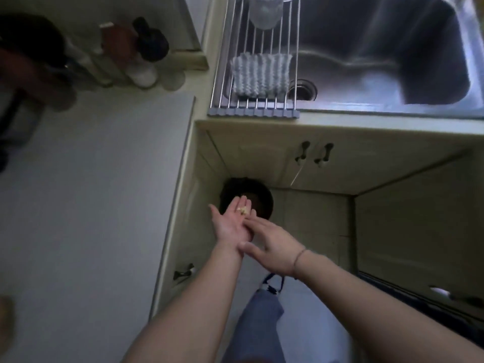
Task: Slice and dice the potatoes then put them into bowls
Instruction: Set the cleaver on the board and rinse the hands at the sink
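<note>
**Scraps over the bin, no cutting in view**

Nearest the camera, the person's two forearms reach forward and down over a leg in blue trousers and a sandalled foot on the floor. The left hand (230, 221) lies flat and palm up, fingers straight, with a small clump of pale yellow potato scraps (243, 208) resting on the fingers. The right hand (272, 244), a thin bracelet at its wrist, is also flat and holds nothing; its fingertips lie across the left palm just behind the scraps, placed as if to brush them off.

Directly below the hands stands a dark round waste bin (246, 199) on the floor, tucked into the corner where two runs of cream cabinets (366, 158) meet. The scraps hang above its mouth.

Further off, the pale worktop (104, 179) runs along the left, with bottles and jars (blurred, contents unclear) at its far end. Beyond the cabinet front, a roll-up drying rack (255, 74) carrying a folded cloth (260, 73) and an upturned glass spans the left part of the steel sink (392, 61).

As for progress, no whole potatoes, knife, board or bowls show in this view, so how much slicing and dicing is finished cannot be judged. This looks like a side step of clearing waste from the hands.
</note>
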A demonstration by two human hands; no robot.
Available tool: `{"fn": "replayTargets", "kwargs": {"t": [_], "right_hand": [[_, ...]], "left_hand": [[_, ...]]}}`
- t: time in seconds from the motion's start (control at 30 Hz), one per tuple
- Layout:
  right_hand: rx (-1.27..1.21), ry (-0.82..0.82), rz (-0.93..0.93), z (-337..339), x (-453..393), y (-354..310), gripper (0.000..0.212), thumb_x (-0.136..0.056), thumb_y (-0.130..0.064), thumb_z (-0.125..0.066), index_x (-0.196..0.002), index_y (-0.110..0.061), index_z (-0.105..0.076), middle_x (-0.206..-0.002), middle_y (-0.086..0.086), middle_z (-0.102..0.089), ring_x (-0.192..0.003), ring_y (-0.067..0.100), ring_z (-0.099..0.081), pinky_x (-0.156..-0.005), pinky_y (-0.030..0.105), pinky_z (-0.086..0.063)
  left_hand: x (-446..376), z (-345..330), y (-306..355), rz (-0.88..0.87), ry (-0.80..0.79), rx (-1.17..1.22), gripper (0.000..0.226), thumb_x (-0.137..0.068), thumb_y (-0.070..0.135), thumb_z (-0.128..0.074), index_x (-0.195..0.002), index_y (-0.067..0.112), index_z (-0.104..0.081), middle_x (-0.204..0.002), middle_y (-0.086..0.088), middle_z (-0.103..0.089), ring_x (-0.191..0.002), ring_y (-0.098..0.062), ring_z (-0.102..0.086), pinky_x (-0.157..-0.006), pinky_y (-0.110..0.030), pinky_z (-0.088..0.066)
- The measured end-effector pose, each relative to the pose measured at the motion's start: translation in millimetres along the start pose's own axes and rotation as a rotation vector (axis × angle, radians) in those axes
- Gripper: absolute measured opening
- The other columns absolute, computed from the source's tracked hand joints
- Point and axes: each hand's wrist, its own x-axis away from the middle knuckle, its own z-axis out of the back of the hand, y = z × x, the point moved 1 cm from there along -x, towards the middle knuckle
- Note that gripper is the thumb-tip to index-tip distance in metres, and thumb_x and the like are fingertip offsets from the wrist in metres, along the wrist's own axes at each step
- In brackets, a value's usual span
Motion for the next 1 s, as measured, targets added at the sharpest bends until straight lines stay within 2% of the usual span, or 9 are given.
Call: {"fn": "replayTargets", "kwargs": {"t": [0.07, 0.2, 0.37, 0.47, 0.6, 0.7, 0.8, 0.9, 1.0], "right_hand": [[-0.036, -0.053, -0.029, 4.9, -18.2, 2.7, 0.065, -0.097, -0.041, -0.052, -0.15, -0.009, -0.031, -0.158, 0.006, -0.027, -0.146, 0.015, -0.021, -0.113, 0.015, -0.01], [-0.056, -0.127, -0.094, 8.3, -45.0, 10.0, 0.068, -0.097, -0.048, -0.047, -0.151, -0.011, -0.029, -0.158, 0.005, -0.03, -0.145, 0.017, -0.025, -0.117, 0.024, -0.017], [-0.047, -0.143, -0.093, 10.9, -49.3, 11.4, 0.067, -0.098, -0.048, -0.045, -0.152, -0.015, -0.026, -0.159, 0.003, -0.026, -0.146, 0.014, -0.022, -0.113, 0.019, -0.012], [-0.074, -0.125, -0.045, 12.2, -43.7, 10.2, 0.064, -0.099, -0.047, -0.044, -0.153, -0.017, -0.026, -0.16, 0.002, -0.025, -0.147, 0.011, -0.019, -0.114, 0.019, -0.011], [-0.121, -0.067, 0.031, 14.3, -32.5, 0.7, 0.06, -0.102, -0.043, -0.034, -0.154, -0.015, -0.022, -0.161, 0.001, -0.017, -0.149, 0.01, -0.01, -0.121, 0.027, -0.007], [-0.073, 0.028, -0.044, 23.5, -28.3, 2.9, 0.06, -0.102, -0.046, -0.022, -0.155, -0.021, -0.015, -0.163, -0.002, -0.012, -0.15, 0.012, -0.005, -0.123, 0.039, -0.008], [-0.091, 0.192, -0.304, 45.1, -13.7, 22.9, 0.057, -0.102, -0.044, -0.025, -0.153, -0.019, -0.022, -0.162, 0.001, -0.016, -0.149, 0.018, -0.011, -0.121, 0.04, -0.014], [-0.177, 0.436, -0.461, 64.3, 36.1, 45.1, 0.053, -0.098, -0.037, -0.04, -0.146, -0.013, -0.037, -0.155, 0.007, -0.033, -0.142, 0.022, -0.032, -0.115, 0.034, -0.028], [-0.315, 0.641, -0.466, 67.2, 125.5, 57.3, 0.037, -0.095, -0.03, -0.051, -0.129, -0.017, -0.058, -0.127, 0.002, -0.062, -0.116, 0.015, -0.058, -0.098, 0.027, -0.045]], "left_hand": [[-11.9, -4.0, 6.3, 0.009, 0.019, 0.003, 0.086, -0.102, 0.068, -0.012, -0.16, 0.006, -0.02, -0.166, -0.016, -0.025, -0.154, -0.031, -0.02, -0.123, -0.045, -0.015], [-27.6, -9.0, 16.8, 0.029, 0.047, -0.021, 0.089, -0.096, 0.076, -0.013, -0.164, 0.019, -0.014, -0.17, -0.01, -0.014, -0.157, -0.032, -0.008, -0.124, -0.053, -0.003], [-29.4, -11.8, 24.1, 0.035, 0.054, -0.012, 0.09, -0.094, 0.081, -0.016, -0.164, 0.025, -0.008, -0.17, -0.009, -0.008, -0.157, -0.033, -0.003, -0.123, -0.057, 0.001], [-21.8, -14.5, 24.5, -0.007, 0.061, -0.024, 0.088, -0.096, 0.078, -0.014, -0.164, 0.023, -0.008, -0.171, -0.008, -0.008, -0.157, -0.03, -0.006, -0.123, -0.056, -0.002], [-2.7, -27.2, 11.1, -0.041, 0.013, 0.001, 0.087, -0.099, 0.073, -0.018, -0.162, 0.013, -0.018, -0.168, -0.012, -0.019, -0.155, -0.031, -0.019, -0.124, -0.053, -0.014], [25.4, -43.8, -4.5, -0.009, -0.088, -0.03, 0.089, -0.098, 0.074, -0.025, -0.161, 0.011, -0.025, -0.164, -0.016, -0.029, -0.151, -0.032, -0.028, -0.122, -0.05, -0.021], [58.0, -55.3, -30.0, 0.081, -0.27, -0.127, 0.088, -0.095, 0.074, -0.033, -0.156, 0.011, -0.033, -0.156, -0.018, -0.042, -0.142, -0.035, -0.042, -0.11, -0.052, -0.036], [75.7, -61.6, -67.8, 0.085, -0.331, -0.277, 0.073, -0.102, 0.062, -0.034, -0.153, 0.011, -0.039, -0.153, -0.013, -0.048, -0.139, -0.032, -0.047, -0.113, -0.049, -0.038], [98.6, -69.9, -128.6, 0.025, -0.336, -0.601, 0.052, -0.108, 0.046, -0.035, -0.144, 0.012, -0.051, -0.133, -0.008, -0.063, -0.119, -0.025, -0.061, -0.113, -0.048, -0.04]]}}
